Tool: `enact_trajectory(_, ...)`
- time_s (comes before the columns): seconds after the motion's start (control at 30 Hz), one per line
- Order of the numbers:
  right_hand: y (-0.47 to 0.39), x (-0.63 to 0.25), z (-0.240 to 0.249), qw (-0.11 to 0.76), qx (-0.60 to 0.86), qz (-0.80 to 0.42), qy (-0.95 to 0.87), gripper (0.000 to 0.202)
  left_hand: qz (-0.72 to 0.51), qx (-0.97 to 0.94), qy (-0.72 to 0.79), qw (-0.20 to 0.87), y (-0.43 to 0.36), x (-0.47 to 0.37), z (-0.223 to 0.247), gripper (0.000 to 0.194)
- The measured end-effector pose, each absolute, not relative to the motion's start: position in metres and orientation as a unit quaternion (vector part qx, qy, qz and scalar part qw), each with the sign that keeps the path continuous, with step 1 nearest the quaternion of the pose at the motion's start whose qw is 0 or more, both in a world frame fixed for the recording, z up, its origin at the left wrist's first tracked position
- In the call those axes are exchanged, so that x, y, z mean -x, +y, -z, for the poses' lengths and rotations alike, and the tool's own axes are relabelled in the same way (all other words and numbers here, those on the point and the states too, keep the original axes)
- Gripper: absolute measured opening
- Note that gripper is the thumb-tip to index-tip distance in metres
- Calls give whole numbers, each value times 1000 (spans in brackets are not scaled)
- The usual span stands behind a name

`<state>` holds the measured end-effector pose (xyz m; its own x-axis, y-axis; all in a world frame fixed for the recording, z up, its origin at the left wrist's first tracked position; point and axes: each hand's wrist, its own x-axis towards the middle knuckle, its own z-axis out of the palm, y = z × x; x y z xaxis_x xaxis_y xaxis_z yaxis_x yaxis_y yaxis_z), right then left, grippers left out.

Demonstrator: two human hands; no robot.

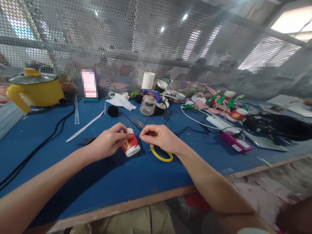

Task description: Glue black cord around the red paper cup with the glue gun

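The broad blue table (pixel 117 185) spreads out in front of you, and the rounded yellow electric pot with a glass lid (pixel 41 93) stands on its far left, well apart from your work. Your left hand (pixel 112 141) is curled, thumb and fingers gripping the side of a small red-and-white paper cup (pixel 133 140). Your right hand (pixel 158 136) is closed at the tips, thumb and forefinger pinching a thin black strand (pixel 138 143) that runs to the near end of the cup. The metal scissors with yellow loop handles (pixel 162 159) lie below and beside that right hand, blades pointing away from you.

The cup is between your hands, tilted over on its side; you cannot tell from here whether it rests on the table. Beyond it sits the round ball of black yarn (pixel 112 111), apart from both hands.

The step in hand looks like guiding the strand against the cup, one hand steadying and the other leading. The next move, as I judge it, calls for a light left grip that won't dent the thin wall, and even tension from your right fingertips, with the strand clear of the scissors.
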<state>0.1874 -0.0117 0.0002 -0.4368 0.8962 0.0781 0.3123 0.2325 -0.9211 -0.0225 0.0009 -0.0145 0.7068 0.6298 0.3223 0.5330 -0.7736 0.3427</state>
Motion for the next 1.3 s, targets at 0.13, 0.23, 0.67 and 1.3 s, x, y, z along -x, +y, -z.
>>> enact_trajectory(0.13,-15,-182,3,339,408,-429,-731,8,-204,-908,346,120,-4,20,13,29)
enact_trajectory(0.23,-16,-180,6,339,384,-425,-746,8,-203,-901,367,115,-9,21,13,29)
enact_trajectory(0.67,-16,-178,16,340,374,-386,-772,6,-191,-884,389,176,-14,24,19,58)
enact_trajectory(1.3,-16,-178,15,320,387,-340,-795,6,-224,-859,411,206,-16,21,25,42)
